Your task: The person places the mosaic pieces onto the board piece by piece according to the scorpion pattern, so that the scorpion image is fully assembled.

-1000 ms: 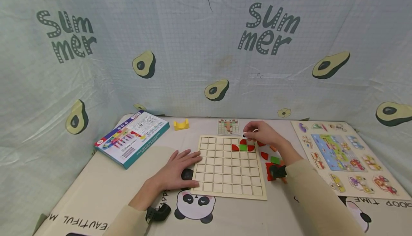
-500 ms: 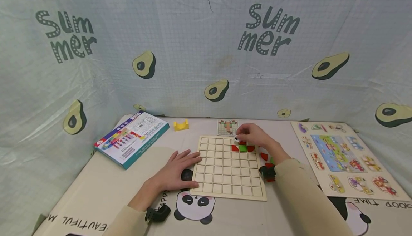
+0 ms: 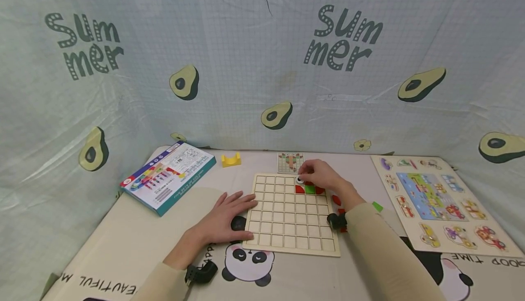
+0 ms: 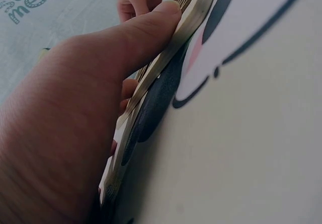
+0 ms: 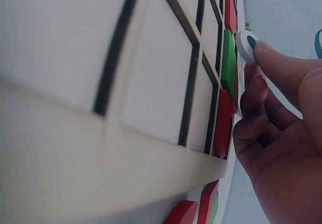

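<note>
A pale wooden grid board lies flat in the middle of the head view. My left hand rests on its left edge with the fingers spread; in the left wrist view the thumb lies over the rim. My right hand pinches a round white piece with a black dot between thumb and fingertips, over the board's far row. In the right wrist view that white disc sits close over the grid. Below it, a green square tile lies between red tiles in the cells.
Behind the board lies a pattern card. Loose red pieces and a green tile lie to its right, near a wooden picture puzzle. A boxed set and a yellow stand are at back left.
My right hand has moved left along the board's far edge, carrying the white piece from right of the red and green tiles to above the left red one. My left hand stays put.
</note>
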`<action>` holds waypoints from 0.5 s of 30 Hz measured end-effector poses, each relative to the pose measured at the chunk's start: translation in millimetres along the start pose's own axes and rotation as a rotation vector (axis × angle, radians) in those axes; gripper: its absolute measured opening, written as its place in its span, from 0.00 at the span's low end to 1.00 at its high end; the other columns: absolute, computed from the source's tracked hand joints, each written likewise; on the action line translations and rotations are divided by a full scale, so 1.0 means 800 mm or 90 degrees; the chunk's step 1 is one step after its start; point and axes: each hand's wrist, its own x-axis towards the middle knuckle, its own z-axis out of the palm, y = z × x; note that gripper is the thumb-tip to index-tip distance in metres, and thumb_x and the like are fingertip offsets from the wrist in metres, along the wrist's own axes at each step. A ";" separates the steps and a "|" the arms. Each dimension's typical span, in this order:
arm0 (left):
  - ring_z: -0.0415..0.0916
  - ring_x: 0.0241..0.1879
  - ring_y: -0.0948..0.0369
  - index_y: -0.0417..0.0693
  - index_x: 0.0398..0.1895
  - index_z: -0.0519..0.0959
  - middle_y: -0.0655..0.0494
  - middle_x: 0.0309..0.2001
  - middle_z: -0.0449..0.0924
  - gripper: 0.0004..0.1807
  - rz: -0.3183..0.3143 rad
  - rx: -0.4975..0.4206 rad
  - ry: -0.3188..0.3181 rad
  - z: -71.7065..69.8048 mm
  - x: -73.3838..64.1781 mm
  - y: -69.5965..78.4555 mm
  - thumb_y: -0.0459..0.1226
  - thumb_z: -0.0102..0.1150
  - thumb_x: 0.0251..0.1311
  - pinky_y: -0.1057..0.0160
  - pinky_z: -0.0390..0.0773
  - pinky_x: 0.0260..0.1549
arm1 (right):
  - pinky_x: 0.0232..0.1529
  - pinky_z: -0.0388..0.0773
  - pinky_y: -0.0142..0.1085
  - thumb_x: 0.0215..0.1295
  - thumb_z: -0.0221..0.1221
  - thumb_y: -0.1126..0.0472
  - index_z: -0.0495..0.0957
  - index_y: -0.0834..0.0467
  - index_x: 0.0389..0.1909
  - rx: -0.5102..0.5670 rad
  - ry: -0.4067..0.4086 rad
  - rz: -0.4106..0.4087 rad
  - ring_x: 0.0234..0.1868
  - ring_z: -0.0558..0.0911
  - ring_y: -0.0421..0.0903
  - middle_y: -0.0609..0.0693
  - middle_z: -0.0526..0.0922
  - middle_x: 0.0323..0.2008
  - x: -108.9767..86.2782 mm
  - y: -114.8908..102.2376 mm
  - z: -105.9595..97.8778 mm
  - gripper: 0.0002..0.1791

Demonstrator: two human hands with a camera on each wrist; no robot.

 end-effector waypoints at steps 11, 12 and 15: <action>0.47 0.77 0.48 0.58 0.74 0.68 0.59 0.77 0.60 0.45 -0.004 0.002 0.001 0.000 0.000 -0.001 0.66 0.62 0.56 0.37 0.37 0.72 | 0.39 0.77 0.41 0.71 0.61 0.64 0.81 0.62 0.41 -0.019 -0.011 -0.015 0.35 0.78 0.47 0.50 0.82 0.35 0.003 -0.002 0.003 0.04; 0.47 0.77 0.48 0.58 0.74 0.68 0.59 0.77 0.60 0.45 -0.004 0.003 0.001 0.000 0.000 -0.001 0.66 0.62 0.56 0.37 0.37 0.72 | 0.39 0.77 0.41 0.71 0.61 0.64 0.82 0.62 0.42 -0.020 -0.013 -0.019 0.35 0.78 0.47 0.50 0.82 0.35 0.003 -0.002 0.003 0.05; 0.47 0.77 0.48 0.58 0.74 0.68 0.60 0.77 0.59 0.45 -0.003 0.003 0.001 0.001 0.000 -0.001 0.66 0.62 0.56 0.37 0.37 0.72 | 0.39 0.77 0.41 0.71 0.61 0.65 0.83 0.62 0.42 -0.025 -0.015 -0.023 0.36 0.79 0.47 0.50 0.82 0.35 0.004 0.000 0.002 0.05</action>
